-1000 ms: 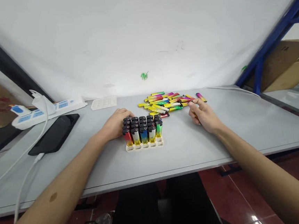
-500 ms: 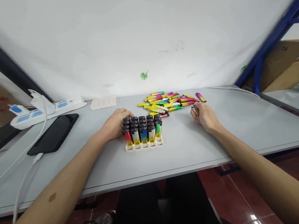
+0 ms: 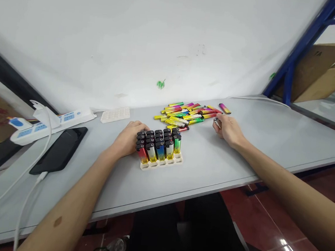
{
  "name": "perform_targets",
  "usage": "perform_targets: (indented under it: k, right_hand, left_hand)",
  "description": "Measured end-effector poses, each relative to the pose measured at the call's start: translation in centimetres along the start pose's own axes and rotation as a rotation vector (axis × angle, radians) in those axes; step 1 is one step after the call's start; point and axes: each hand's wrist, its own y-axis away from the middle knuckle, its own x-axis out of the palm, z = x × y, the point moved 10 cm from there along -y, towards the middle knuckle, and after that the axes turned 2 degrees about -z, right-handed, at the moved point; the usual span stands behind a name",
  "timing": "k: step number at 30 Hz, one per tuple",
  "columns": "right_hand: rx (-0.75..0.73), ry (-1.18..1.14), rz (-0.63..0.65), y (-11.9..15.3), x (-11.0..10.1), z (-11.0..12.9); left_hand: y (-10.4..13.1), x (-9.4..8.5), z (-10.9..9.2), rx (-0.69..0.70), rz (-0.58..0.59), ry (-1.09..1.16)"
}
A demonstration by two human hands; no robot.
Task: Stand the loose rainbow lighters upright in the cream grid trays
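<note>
A white holed tray [image 3: 168, 164] stands on the table with rows of black-topped lighters [image 3: 161, 150] upright in it; the front row of holes is bare. My left hand [image 3: 129, 138] is curled round the tray's back left side, against the lighters, its fingertips hidden behind them. Off to the right, my right hand [image 3: 228, 127] is closed on a lighter [image 3: 217, 123], of which only a silvery and dark end shows. Beside that hand spreads a loose pile of shiny coloured lighters [image 3: 182, 117], with a pink and purple lighter [image 3: 224, 108] lying apart behind it.
A second white holed tray [image 3: 115, 115] lies flat by the wall. To the left are a white power strip [image 3: 68, 119] with plugs, and a black phone [image 3: 59, 151] on a white cable [image 3: 32, 192]. Cardboard boxes [image 3: 321, 72] stand beyond the blue frame [image 3: 293, 62] at right.
The view has shifted very slightly. Both hands, the filled tray and the pile stay practically where they were.
</note>
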Motion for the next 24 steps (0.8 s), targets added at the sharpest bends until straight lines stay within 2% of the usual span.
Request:
perform_targets:
  k: [4, 7, 12, 17, 20, 24]
  right_hand:
    - [0.004, -0.004, 0.041, 0.2, 0.5, 0.3]
    - [-0.071, 0.077, 0.066, 0.2, 0.7, 0.8]
    - [-0.185, 0.233, 0.026, 0.2, 0.4, 1.5]
    - [-0.151, 0.148, 0.152, 1.3, 1.9, 2.1]
    - [-0.150, 0.076, 0.232, 3.2, 3.5, 3.9]
    - [-0.202, 0.065, 0.241, 5.8, 5.2, 7.1]
  left_hand:
    - [0.0, 0.1, 0.0, 0.006, 0.008, -0.010]
    - [0.0, 0.0, 0.2, -0.007, 0.005, -0.008]
    - [-0.1, 0.0, 0.1, -0.004, 0.005, -0.017]
    - [0.0, 0.1, -0.1, -0.010, 0.018, -0.016]
    - [0.0, 0.0, -0.1, -0.011, 0.009, -0.009]
    - [0.0, 0.0, -0.2, 0.006, 0.006, -0.012]
